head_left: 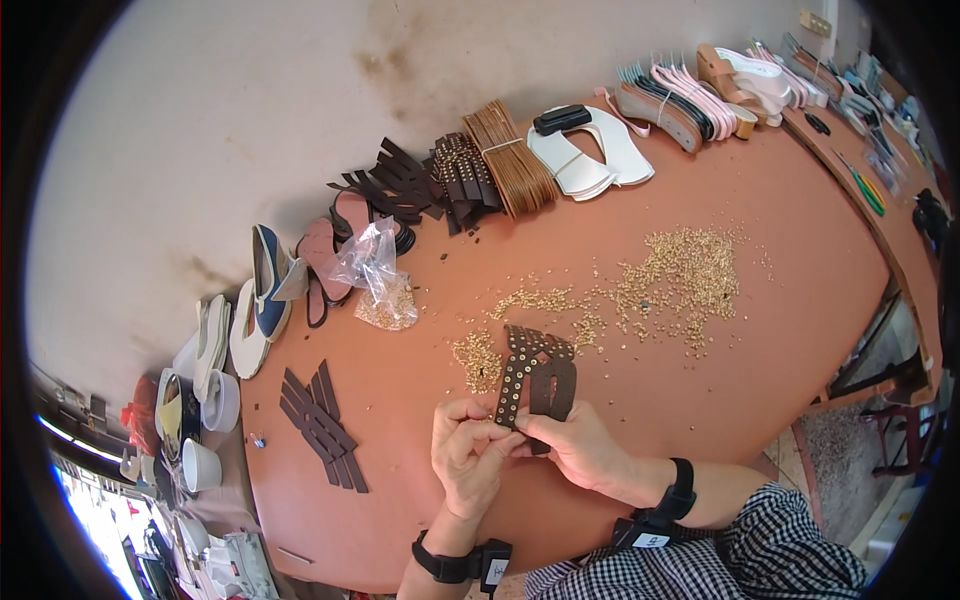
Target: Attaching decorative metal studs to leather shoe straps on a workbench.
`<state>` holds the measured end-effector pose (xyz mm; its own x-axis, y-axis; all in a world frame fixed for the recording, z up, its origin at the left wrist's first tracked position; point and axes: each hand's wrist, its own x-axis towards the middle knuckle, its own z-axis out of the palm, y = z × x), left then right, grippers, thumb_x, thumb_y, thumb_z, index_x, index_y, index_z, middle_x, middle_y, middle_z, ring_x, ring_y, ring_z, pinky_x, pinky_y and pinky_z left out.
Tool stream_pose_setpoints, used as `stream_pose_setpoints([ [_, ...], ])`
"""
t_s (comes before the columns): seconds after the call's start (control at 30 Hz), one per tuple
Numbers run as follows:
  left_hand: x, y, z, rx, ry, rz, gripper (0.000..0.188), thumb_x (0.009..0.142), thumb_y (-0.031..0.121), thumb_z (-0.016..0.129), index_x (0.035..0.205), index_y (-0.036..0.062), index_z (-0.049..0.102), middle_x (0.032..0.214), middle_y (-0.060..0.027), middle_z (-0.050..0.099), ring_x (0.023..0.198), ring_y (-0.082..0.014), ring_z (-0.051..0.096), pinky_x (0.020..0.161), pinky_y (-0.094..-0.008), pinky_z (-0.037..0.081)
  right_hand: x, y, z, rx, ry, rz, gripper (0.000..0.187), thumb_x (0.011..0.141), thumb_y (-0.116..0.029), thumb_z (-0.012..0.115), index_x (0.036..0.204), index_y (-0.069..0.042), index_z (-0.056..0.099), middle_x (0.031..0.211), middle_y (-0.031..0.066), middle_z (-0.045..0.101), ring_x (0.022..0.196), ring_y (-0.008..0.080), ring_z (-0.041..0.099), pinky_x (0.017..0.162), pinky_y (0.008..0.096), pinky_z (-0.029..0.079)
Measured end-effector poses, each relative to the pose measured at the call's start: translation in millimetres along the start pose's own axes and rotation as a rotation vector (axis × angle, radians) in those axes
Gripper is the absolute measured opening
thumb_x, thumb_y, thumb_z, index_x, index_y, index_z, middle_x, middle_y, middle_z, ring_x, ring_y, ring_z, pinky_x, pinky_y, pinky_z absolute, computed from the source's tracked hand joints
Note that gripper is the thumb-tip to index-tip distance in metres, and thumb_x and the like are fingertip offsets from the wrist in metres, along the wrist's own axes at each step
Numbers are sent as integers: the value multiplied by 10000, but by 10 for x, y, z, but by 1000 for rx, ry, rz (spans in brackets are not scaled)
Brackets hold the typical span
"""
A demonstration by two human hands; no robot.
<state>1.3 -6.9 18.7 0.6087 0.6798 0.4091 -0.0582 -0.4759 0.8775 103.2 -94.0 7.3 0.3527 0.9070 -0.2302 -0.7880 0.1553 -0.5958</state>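
Observation:
In front of me I hold a dark brown studded shoe upper (pixel 515 375), cut into strips with rows of gold eyelet-like studs. My right hand (pixel 590 455) grips its plain lower right part, thumb on top. My left hand (pixel 468 460) is closed, with thumb and fingertips pinched at the lower end of the studded strip; whether a loose stud is between them is too small to tell. Just beyond lies a small heap of gold studs (pixel 477 362). Several plain brown cut strap pieces (pixel 320 425) lie to my left.
A large spread of gold studs (pixel 690 280) covers the table (pixel 480 540) at right. Along the back stand a plastic bag of studs (pixel 385 290), studded uppers (pixel 462 175), a brown cord bundle (pixel 510 155), white cut pieces (pixel 600 155) and wedge soles (pixel 670 115). White cups (pixel 202 465) are left.

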Motion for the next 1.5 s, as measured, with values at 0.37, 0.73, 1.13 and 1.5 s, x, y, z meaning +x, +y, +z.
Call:
stream_pose_setpoints([
  [0.37, -18, -150, -3, -55, -21, -54, 196, 645, -123, 677, 699, 11, 544, 894, -67, 494, 805, -144, 515, 696, -256, 452, -2, 29, 2, -141, 28, -85, 79, 860, -80, 533, 858, -12, 573, 780, -30, 542, 708, 29, 504, 582, 187, 422],
  [0.73, -1, -126, -63, -522, -14, -479, 198, 668, -174, 647, 690, -16, 529, 829, -93, 570, 748, -153, 594, 681, -273, 533, -32, -50, 29, -332, -9, -67, 162, 890, -131, 524, 950, 10, 575, 880, 25, 583, 779, 74, 564, 653, 221, 503],
  [1.13, 4, -152, -57, -627, -10, -526, 192, 693, -184, 613, 708, -27, 504, 764, -112, 553, 634, -209, 613, 536, -314, 573, -25, -25, 25, -372, 32, -77, 137, 886, -102, 529, 884, 22, 585, 800, 32, 597, 692, 83, 571, 601, 216, 484],
  [1.5, 30, -95, -51, -599, 2, -543, 286, 702, -182, 603, 860, 1, 450, 778, -104, 525, 676, -175, 600, 555, -316, 583, -24, 30, 8, -425, 47, -111, 183, 892, -138, 533, 914, 30, 604, 786, 35, 621, 669, 75, 580, 591, 211, 484],
])
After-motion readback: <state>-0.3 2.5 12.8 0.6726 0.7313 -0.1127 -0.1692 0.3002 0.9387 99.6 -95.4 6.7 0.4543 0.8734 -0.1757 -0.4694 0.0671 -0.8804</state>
